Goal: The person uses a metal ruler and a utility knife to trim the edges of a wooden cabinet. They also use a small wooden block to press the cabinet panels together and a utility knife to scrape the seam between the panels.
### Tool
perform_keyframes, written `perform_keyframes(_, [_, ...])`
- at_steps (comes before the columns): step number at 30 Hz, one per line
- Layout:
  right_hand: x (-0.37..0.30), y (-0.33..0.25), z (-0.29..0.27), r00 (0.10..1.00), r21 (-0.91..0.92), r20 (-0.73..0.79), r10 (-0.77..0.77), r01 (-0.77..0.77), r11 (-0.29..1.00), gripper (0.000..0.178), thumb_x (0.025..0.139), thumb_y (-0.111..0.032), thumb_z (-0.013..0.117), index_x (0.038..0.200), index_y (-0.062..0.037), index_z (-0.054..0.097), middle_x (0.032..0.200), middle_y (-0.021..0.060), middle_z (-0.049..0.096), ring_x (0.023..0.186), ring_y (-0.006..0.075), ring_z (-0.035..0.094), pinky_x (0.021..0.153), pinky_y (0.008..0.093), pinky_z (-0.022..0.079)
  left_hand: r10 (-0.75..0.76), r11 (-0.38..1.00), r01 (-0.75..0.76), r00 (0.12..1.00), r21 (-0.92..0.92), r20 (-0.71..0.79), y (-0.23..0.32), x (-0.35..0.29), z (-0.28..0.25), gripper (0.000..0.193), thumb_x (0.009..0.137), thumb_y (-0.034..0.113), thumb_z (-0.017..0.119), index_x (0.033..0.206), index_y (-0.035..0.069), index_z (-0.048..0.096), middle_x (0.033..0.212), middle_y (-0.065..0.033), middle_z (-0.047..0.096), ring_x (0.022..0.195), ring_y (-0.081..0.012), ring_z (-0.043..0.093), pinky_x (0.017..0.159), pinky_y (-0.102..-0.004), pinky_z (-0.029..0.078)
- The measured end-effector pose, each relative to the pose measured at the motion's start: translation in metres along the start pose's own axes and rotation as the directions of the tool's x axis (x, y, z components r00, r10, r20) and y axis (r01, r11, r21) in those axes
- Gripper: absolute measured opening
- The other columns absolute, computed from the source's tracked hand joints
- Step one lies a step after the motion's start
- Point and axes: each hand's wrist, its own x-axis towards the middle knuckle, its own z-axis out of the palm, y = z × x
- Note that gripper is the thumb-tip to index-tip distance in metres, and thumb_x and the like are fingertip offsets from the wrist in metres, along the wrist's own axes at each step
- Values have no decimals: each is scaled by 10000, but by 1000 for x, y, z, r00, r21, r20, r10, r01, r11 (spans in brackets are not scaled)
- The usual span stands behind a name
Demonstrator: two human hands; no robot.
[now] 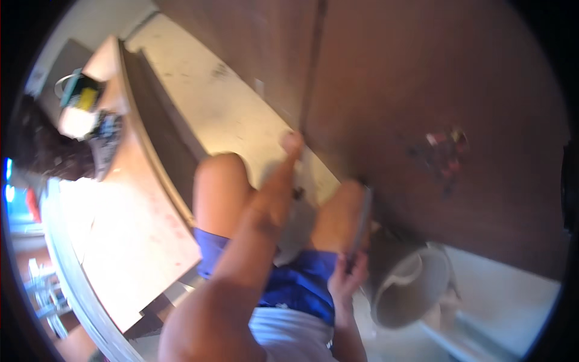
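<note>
Carefully hold the left hand point(288, 160), empty and outstretched with fingertips on the dark seam point(313, 72) of the brown wooden panel point(422, 78), as a guide, and draw the slim grey flat tool point(363, 217), clasped in the right hand point(345, 279) beside the bare knee point(335, 211), slowly toward that line.

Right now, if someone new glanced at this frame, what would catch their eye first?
Probably the person's left arm, stretched up the middle of the frame with the left hand touching the seam of a large brown panel. Next, the right hand, lower centre, gripping a long, thin grey tool beside a pale bucket at lower right. Bare knees and blue shorts fill the space between.
</note>
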Motion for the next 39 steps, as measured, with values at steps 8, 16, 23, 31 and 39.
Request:
perform_keyframes(8, [6,-12,9,999,16,32,15,-16,1000,377,1030,-318,671,1116,41,591,897,124,697,754,199,681,674,321,528,-416,626,430,890,-651,187,64,-38,-33,351,928,260,642,1104,-22,758,1147,-260,747,1107,-426,722,933,-507,575])
perform_keyframes(16, [-8,40,2,972,-93,71,222,-215,972,761,970,-521,707,1484,-45,410,1425,187,463,1161,253,594,932,338,529,-467,701,239,866,-672,-180,134,-84,-19,449,1037,362,565,1097,-50,735,1039,-262,742,977,-462,715,900,-549,555])
perform_keyframes(23, [13,-22,4,900,-314,372,229,-110,943,846,965,-560,705,1567,-67,371,1557,212,426,1265,279,581,996,338,526,-353,758,117,901,-641,-253,153,-109,-86,357,1100,291,475,1161,-7,663,1084,-254,700,1069,-428,683,957,-488,522])
perform_keyframes(31, [39,-131,-28,811,-429,553,193,78,900,771,979,-532,688,1521,-54,418,1455,195,480,1201,275,595,955,343,521,-330,438,-228,859,-870,-391,196,-178,-366,165,1087,119,470,1125,21,596,967,-140,651,864,-312,642,830,-421,527])
perform_keyframes(39, [71,-262,-88,566,-362,819,97,378,852,699,992,-504,671,1474,-41,465,1352,178,534,1137,271,609,914,347,517,28,833,-239,919,-500,-392,173,-336,-558,487,932,93,607,1417,112,574,1402,-251,557,1317,-357,554,1158,-481,418])
